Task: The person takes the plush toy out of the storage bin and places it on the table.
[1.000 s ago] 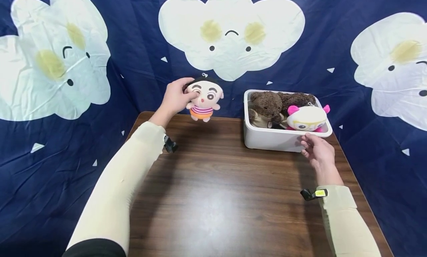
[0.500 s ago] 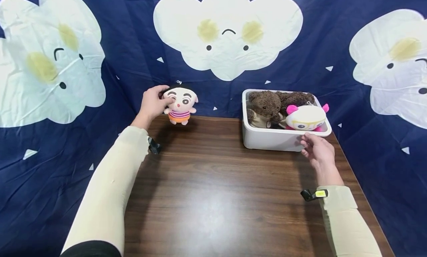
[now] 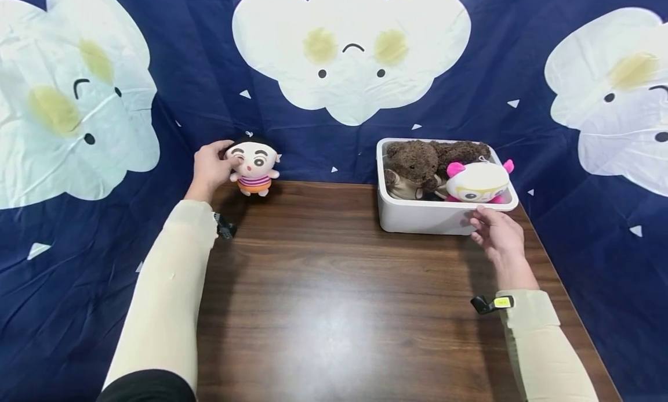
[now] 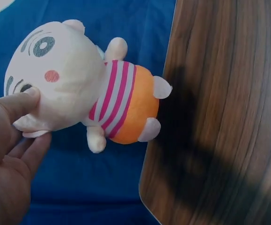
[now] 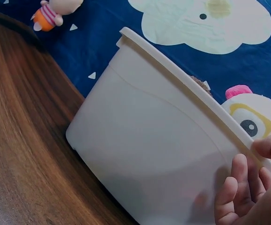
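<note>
A plush doll [image 3: 253, 169] with black hair, a pink-striped top and orange shorts is upright near the table's back left edge. My left hand [image 3: 211, 169] grips its head from the side, thumb on the face near one eye [image 4: 26, 87]. In the left wrist view the doll's feet overlap the table edge. Right of it stands a white plastic bin [image 3: 417, 215]. My right hand [image 3: 498, 234] is at its front rim, thumb on the rim and the other fingers curled below [image 5: 240, 168]. A brown teddy bear [image 3: 414, 161] and a white-and-pink plush [image 3: 477, 181] lie inside.
More brown fluffy plush [image 3: 464, 152] fills the back of the bin. The brown wooden table [image 3: 334, 286] stretches in front. A navy curtain with cloud prints [image 3: 355, 48] hangs behind and along both sides.
My left hand has carried the doll left and slightly down, from near mid-table to the back left. My right hand stays at the bin's rim.
</note>
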Demonstrator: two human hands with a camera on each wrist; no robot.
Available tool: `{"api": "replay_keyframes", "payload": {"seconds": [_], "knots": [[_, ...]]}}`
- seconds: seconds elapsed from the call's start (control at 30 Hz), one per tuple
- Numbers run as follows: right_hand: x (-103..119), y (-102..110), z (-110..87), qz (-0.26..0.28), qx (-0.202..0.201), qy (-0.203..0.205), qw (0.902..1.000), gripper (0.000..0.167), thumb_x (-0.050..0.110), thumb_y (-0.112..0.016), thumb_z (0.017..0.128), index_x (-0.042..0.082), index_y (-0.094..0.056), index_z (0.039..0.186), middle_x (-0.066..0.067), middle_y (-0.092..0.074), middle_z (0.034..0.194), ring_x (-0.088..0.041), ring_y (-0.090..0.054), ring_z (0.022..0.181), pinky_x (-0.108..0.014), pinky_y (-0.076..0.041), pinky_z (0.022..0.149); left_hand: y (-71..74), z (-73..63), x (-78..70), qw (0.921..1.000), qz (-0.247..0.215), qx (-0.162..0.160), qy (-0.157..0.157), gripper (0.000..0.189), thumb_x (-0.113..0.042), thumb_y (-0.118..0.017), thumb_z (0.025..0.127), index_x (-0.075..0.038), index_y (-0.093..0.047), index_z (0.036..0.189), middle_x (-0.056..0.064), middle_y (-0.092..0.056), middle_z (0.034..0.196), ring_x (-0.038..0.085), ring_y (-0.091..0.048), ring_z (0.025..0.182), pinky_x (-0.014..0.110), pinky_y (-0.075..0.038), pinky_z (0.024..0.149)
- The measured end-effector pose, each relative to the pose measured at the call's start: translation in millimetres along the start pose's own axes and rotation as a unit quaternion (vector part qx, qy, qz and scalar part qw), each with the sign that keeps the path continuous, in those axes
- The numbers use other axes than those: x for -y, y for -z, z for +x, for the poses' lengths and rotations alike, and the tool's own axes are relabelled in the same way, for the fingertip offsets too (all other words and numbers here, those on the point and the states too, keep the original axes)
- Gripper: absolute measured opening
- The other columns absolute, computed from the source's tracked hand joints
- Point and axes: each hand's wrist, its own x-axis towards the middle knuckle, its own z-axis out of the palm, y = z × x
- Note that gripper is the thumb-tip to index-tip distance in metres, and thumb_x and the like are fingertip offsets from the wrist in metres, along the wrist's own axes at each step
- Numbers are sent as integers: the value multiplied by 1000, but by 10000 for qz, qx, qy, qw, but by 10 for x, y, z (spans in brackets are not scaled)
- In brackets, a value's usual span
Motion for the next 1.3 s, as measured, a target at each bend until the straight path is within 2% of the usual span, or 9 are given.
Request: {"api": "replay_keyframes", "payload": {"seconds": [0.17, 0.33, 0.53, 0.77, 0.87, 1.0, 1.3], "knots": [[-10, -13, -3, -53, 12, 3, 10000, 13, 9, -73, 95, 14, -75, 83, 1, -77, 76, -8, -70, 61, -26, -52, 48, 47, 2, 229, 9993, 61, 29, 363, 48, -10, -72, 88, -2, -65, 136, 25, -70, 118, 36, -59, 107, 48, -44, 96], [-24, -26, 7, -133, -60, 11, 9999, 15, 10, -71, 96, 14, -75, 82, 2, -76, 74, -7, -69, 61, -25, -52, 48, 56, -17, 412, 9967, 17, 49, 811, 50, -10, -71, 91, -2, -62, 139, 26, -68, 124, 35, -58, 111, 47, -44, 100], [-19, -58, 2, -273, -153, 80, 9995, 14, 12, -72, 95, 16, -71, 82, 4, -75, 74, -6, -69, 62, -25, -51, 49, 66, -39, 557, 9912, -241, -100, 1300, 51, -7, -71, 91, -3, -61, 141, 23, -65, 132, 33, -56, 117, 44, -42, 105], [-1, -69, -19, -317, -196, 54, 9993, 14, 12, -73, 95, 15, -70, 81, 5, -74, 73, -7, -68, 62, -26, -52, 50, 37, -27, 648, 9862, -246, -61, 1639, 55, -9, -66, 96, -7, -53, 150, 19, -57, 146, 37, -47, 139, 46, -35, 119], [5, -62, -18, -285, -204, 55, 9994, 14, 12, -74, 95, 15, -69, 82, 5, -74, 74, -7, -68, 63, -26, -52, 50, 18, 14, 651, 9860, -192, -13, 1657, 57, -11, -63, 98, -9, -48, 154, 20, -53, 151, 40, -42, 144, 47, -31, 122], [16, -62, -23, -262, -248, 76, 9993, 13, 12, -75, 94, 14, -69, 82, 4, -74, 74, -8, -68, 63, -26, -52, 51, -12, 77, 658, 9876, 44, -110, 1565, 56, -10, -60, 99, -7, -47, 154, 24, -48, 153, 43, -40, 144, 49, -29, 122], [30, -29, -17, -229, -424, -17, 9988, 14, 12, -76, 93, 15, -67, 83, 4, -74, 74, -8, -68, 63, -27, -53, 51, -58, 157, 630, 9916, 677, -403, 1027, 45, -11, -58, 96, -3, -59, 141, 26, -55, 142, 49, -47, 134, 57, -34, 114]]}}
